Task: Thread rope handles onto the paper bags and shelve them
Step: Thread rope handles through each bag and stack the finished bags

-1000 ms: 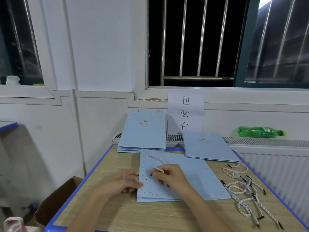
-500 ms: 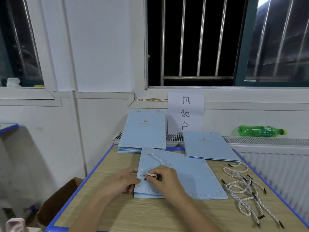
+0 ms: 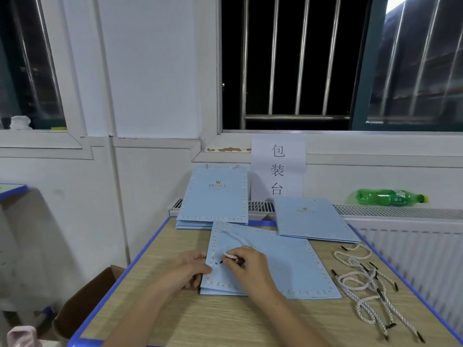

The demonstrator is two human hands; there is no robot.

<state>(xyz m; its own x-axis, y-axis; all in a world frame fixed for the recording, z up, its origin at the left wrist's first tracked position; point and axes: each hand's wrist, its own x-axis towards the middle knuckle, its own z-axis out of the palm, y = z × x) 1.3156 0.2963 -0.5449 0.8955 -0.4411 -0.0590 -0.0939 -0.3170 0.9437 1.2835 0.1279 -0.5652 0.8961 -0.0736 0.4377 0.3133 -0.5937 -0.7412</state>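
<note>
Paper bag (image 3: 275,269), pale blue, flat; 1 head view only. Taken as landmark: it is laid on the wooden table (image 3: 225,319), its left edge steadied by the left hand (image 3: 186,267), whose fingers are curled over and under that edge. Rope handle (image 3: 231,255), white twisted cord, is pinched in the curled fingers of the right hand (image 3: 246,264) above the bag's left margin; its black tip (image 3: 221,262) is held just beside the punched hole (image 3: 215,263), not yet entered. Behind the bag: 2 stacks of like bags. Right of the bag: spare ropes (image 3: 368,286).

Risks, as judged: the tip may miss or bend against the paper; the hole may tear if forced; the bag may slide if the left grip is eased.
</note>
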